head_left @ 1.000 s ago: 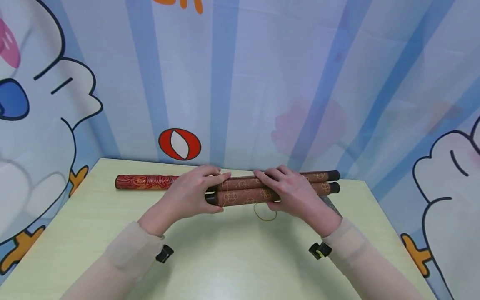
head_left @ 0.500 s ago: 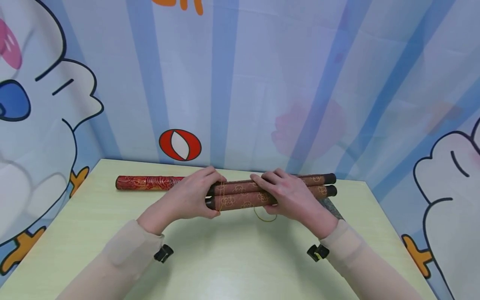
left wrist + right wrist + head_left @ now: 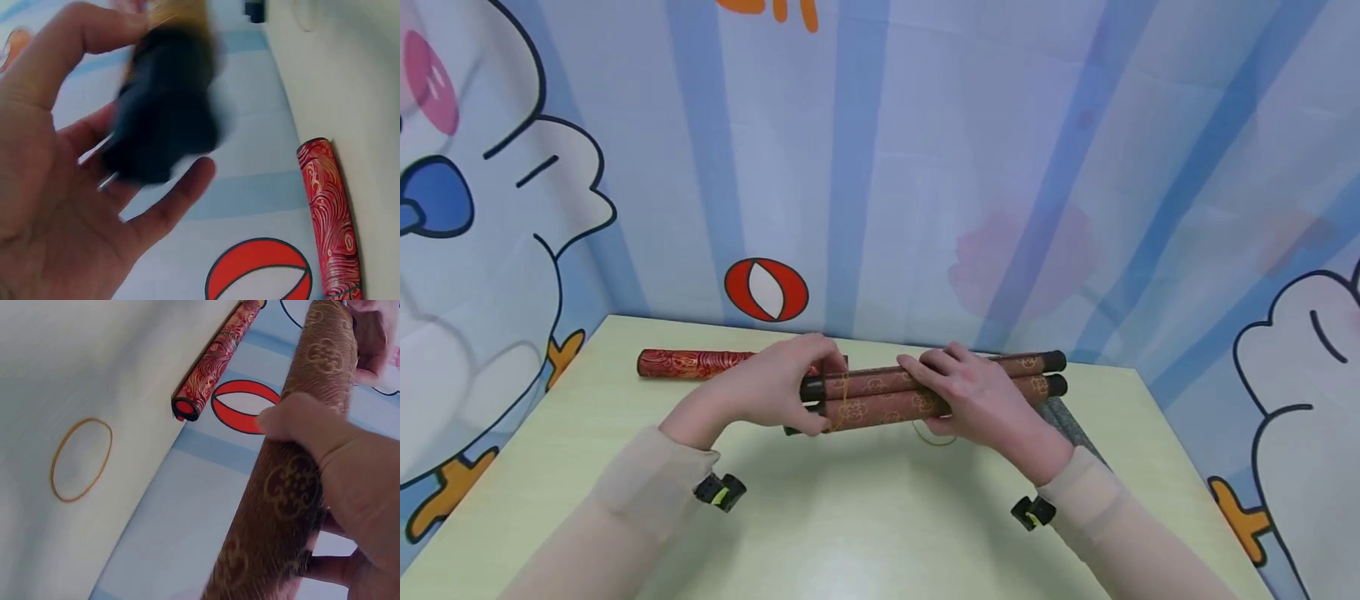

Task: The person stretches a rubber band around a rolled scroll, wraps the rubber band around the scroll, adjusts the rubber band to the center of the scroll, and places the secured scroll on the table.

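In the head view, a bundle of brown rolls (image 3: pixel 880 408) with gold flower patterns and black ends slants over the table, higher on the right. A thin yellow rubber band (image 3: pixel 844 392) circles it near the left ends. My left hand (image 3: pixel 767 383) grips the left ends, fingers above and thumb below. In the left wrist view the thumb lies against the bundle, whose black end (image 3: pixel 165 112) is blurred, with some fingers spread behind. My right hand (image 3: pixel 981 396) grips the bundle right of its middle, the thumb across a brown roll (image 3: pixel 290 487) in the right wrist view.
A red swirl-patterned roll (image 3: pixel 692 364) lies at the table's back left, partly behind my left hand. Another rubber band (image 3: pixel 110 440) lies on the table (image 3: pixel 865 517) beneath the bundle. A grey roll (image 3: pixel 1075 427) sits at the right, partly hidden. A printed cloth (image 3: pixel 910 167) hangs behind.
The bundle has shifted slightly left and its left ends have dropped a little. My left hand has moved left and turned, and another black end shows below its thumb. My right hand keeps its grip.
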A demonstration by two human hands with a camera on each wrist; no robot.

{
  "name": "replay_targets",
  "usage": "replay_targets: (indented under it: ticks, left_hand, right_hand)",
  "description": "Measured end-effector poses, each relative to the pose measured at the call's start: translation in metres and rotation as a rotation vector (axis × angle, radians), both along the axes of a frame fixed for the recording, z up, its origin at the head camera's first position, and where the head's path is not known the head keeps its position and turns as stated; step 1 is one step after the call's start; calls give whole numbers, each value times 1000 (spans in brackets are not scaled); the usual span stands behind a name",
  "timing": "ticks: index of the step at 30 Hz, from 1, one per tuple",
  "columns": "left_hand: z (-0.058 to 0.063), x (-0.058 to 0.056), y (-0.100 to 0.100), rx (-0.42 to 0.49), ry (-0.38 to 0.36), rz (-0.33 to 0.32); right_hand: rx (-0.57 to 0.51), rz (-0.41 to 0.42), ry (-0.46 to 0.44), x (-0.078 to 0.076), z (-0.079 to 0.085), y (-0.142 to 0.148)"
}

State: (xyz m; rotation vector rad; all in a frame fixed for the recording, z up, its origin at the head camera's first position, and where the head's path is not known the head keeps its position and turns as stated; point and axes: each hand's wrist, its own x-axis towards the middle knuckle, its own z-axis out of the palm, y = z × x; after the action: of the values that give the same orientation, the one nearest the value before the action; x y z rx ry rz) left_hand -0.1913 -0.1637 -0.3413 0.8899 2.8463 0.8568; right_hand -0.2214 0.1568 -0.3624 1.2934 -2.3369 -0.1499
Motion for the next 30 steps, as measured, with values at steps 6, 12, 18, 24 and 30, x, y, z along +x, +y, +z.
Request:
replay_targets:
  ticks: [6, 12, 18, 24, 30]
  left_hand:
    - [10, 6, -3, -43, 151, 53]
    - [2, 14, 11, -232, 491, 66]
    - [-4, 18, 15, -307, 624, 97]
    - [-2, 18, 16, -345, 678, 104]
    - [-1, 19, 20, -356, 724, 112]
  right_hand:
    - [17, -86, -11, 0, -1, 11]
    - [-17, -81, -7, -1, 3, 11]
    - [-45, -72, 18, 1, 7, 13]
    - [-39, -79, 48, 3, 14, 13]
    - [-34, -66, 63, 7, 18, 12]
